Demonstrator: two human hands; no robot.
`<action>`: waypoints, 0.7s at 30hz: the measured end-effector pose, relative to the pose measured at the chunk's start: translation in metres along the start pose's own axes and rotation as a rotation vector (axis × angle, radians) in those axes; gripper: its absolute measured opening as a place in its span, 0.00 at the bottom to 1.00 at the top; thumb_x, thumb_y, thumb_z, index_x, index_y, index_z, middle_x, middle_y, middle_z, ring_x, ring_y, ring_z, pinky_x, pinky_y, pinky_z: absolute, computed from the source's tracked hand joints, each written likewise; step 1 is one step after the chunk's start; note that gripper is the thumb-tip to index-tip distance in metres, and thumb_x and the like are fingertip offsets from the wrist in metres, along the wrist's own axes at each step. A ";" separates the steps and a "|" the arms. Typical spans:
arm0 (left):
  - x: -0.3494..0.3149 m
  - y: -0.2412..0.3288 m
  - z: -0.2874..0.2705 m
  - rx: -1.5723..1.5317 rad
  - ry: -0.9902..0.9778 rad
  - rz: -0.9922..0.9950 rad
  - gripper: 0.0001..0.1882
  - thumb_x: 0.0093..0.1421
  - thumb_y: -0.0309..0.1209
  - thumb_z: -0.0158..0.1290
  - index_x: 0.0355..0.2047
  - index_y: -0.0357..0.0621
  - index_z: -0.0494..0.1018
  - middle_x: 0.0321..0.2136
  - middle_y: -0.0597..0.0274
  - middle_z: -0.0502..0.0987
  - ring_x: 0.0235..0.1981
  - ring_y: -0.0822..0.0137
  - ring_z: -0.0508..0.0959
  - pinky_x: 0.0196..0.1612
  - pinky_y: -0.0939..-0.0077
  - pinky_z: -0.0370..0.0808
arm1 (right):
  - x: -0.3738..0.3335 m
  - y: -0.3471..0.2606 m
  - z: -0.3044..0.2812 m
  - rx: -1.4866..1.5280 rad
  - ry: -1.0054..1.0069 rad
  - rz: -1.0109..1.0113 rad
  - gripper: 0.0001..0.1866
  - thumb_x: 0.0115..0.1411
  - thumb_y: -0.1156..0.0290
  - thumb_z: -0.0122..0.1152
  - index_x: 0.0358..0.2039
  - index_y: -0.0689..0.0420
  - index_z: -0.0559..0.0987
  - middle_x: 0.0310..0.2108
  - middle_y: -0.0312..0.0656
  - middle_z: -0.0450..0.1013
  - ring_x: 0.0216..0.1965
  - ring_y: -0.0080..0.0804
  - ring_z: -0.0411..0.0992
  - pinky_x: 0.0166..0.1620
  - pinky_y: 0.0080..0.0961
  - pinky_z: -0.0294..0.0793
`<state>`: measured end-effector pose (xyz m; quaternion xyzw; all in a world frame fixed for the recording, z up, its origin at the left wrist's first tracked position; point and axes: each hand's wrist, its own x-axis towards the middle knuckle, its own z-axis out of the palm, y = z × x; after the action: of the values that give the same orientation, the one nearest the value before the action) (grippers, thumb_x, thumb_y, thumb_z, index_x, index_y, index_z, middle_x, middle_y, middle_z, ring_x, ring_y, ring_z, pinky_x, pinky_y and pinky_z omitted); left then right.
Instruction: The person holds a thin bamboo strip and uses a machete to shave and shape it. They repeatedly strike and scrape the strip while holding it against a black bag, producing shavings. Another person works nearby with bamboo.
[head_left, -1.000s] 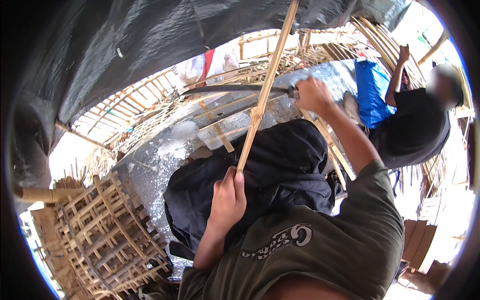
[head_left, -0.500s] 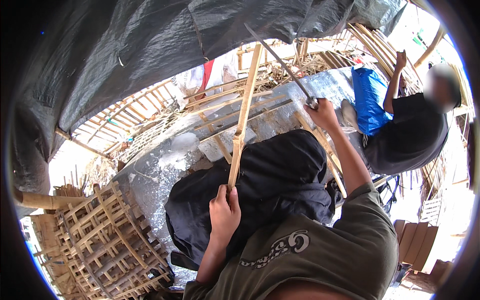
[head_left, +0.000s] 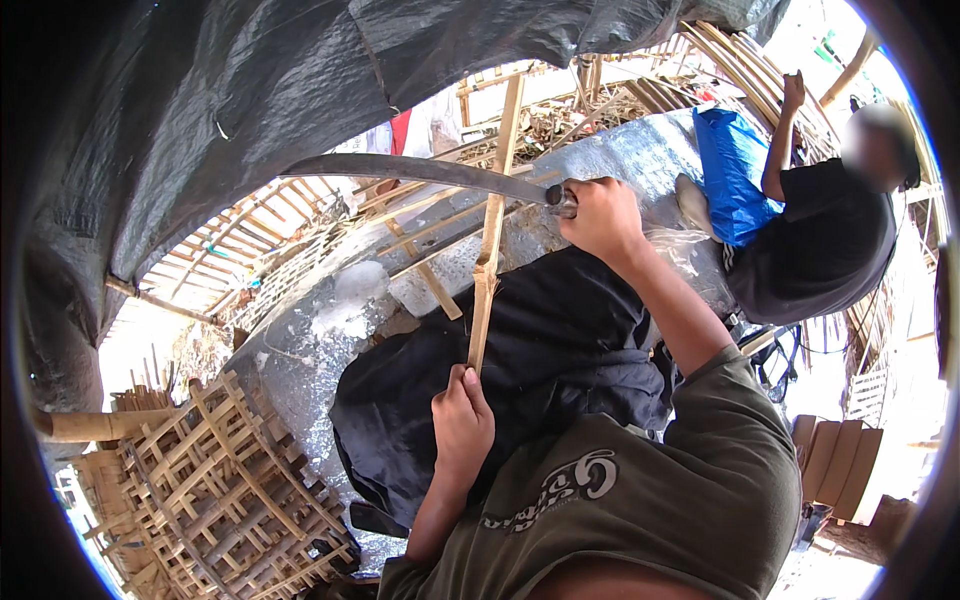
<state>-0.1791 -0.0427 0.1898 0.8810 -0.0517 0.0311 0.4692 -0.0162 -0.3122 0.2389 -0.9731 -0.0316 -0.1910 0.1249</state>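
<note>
My left hand (head_left: 463,428) is closed around the near end of a split bamboo strip (head_left: 490,245), which rises away from me with a knotted joint partway along. In my right hand (head_left: 605,220) is the handle of a machete (head_left: 430,171). Its long, dark, curved blade points left and crosses the upper part of the strip. Whether the edge touches the bamboo I cannot tell. Black cloth (head_left: 500,330) covers my legs beneath the strip.
More bamboo strips (head_left: 430,275) lie on the grey slab (head_left: 300,400) ahead. A woven bamboo lattice (head_left: 225,480) stands at lower left, and a dark tarp (head_left: 230,110) hangs overhead. At right a person in black (head_left: 820,240) sits beside a blue sack (head_left: 735,175).
The machete has swung from pointing up and away to lying leftward across the bamboo strip. My right hand has shifted left; my left hand keeps its grip, slightly farther right.
</note>
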 end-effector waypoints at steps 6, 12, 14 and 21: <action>-0.004 0.004 -0.003 -0.007 -0.012 0.042 0.13 0.74 0.29 0.40 0.33 0.34 0.67 0.15 0.46 0.68 0.17 0.43 0.74 0.21 0.57 0.67 | 0.024 0.013 -0.015 0.015 -0.018 0.069 0.12 0.47 0.67 0.63 0.34 0.53 0.86 0.25 0.53 0.79 0.29 0.53 0.80 0.39 0.43 0.82; -0.011 -0.001 -0.001 0.053 -0.044 0.084 0.11 0.73 0.28 0.43 0.35 0.32 0.68 0.17 0.42 0.70 0.19 0.42 0.76 0.22 0.54 0.68 | 0.029 0.025 -0.029 -0.127 -0.141 0.144 0.12 0.47 0.67 0.64 0.33 0.53 0.85 0.29 0.51 0.81 0.33 0.51 0.81 0.40 0.41 0.83; -0.007 0.001 -0.003 0.030 -0.047 0.082 0.11 0.72 0.28 0.43 0.36 0.32 0.69 0.17 0.42 0.71 0.19 0.41 0.76 0.22 0.53 0.67 | 0.018 0.010 -0.028 -0.127 -0.156 0.025 0.14 0.46 0.66 0.65 0.34 0.53 0.86 0.30 0.52 0.81 0.34 0.50 0.81 0.41 0.42 0.82; 0.007 0.010 -0.016 0.086 -0.046 0.151 0.08 0.71 0.27 0.44 0.35 0.35 0.68 0.18 0.41 0.72 0.21 0.39 0.76 0.22 0.51 0.70 | 0.036 0.029 -0.014 -0.101 0.023 -0.038 0.12 0.41 0.69 0.63 0.28 0.54 0.85 0.24 0.52 0.79 0.29 0.52 0.79 0.37 0.42 0.81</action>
<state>-0.1731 -0.0355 0.2082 0.8945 -0.1274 0.0485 0.4258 0.0148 -0.3431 0.2587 -0.9751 -0.0388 -0.2059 0.0722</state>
